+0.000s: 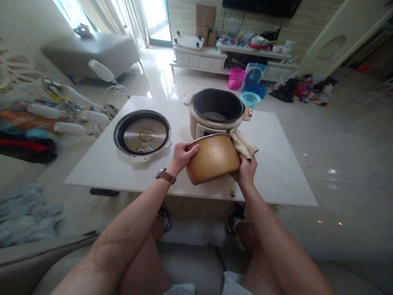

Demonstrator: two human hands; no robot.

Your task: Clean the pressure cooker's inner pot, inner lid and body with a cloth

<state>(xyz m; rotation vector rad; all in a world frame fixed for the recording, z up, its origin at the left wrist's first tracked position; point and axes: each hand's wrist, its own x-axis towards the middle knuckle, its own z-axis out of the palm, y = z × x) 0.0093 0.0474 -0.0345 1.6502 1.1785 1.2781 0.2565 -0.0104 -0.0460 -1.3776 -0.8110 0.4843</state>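
Note:
Tilted above the near part of the white table [270,164] is a gold-coloured inner pot [213,159], its opening turned away from me. My left hand [183,157] grips its left rim, thumb on the outer wall. At the pot's right side, my right hand [247,170] presses a beige cloth [244,143] against it; the fingers are partly hidden. Just behind stands the pressure cooker body [196,119], uncovered, with a dark interior. To the left, the cooker lid [147,135] lies with its metal underside up.
A lamp [73,128] with long white bulbs stands beside the table's left edge. Past the far edge are a teal basket [250,98], a pink basket [236,78] and a white TV cabinet [198,59]. A small brown scrap [232,194] lies near the front edge.

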